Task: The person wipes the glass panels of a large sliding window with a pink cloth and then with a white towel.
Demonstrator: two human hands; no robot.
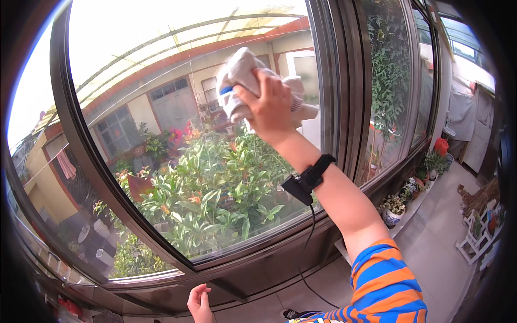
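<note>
My right hand (266, 103) grips a bunched white cloth (242, 68) with a small blue patch, up against the window pane (194, 161) near its right side. A black strap with a small box (309, 179) sits on my right wrist, and a cable hangs from it. Low in the view, my left hand (200, 300) is raised below the window's bottom frame, its fingers curled, with nothing seen in it. Part of the cloth is hidden behind my right hand.
Dark metal window frames (258, 248) surround the glass. Behind it are leafy plants and a building. Potted plants (394, 210) stand on a low ledge at the right, with a white lattice stand (476, 232) farther right. The black cable (303, 258) hangs down to the tiled floor.
</note>
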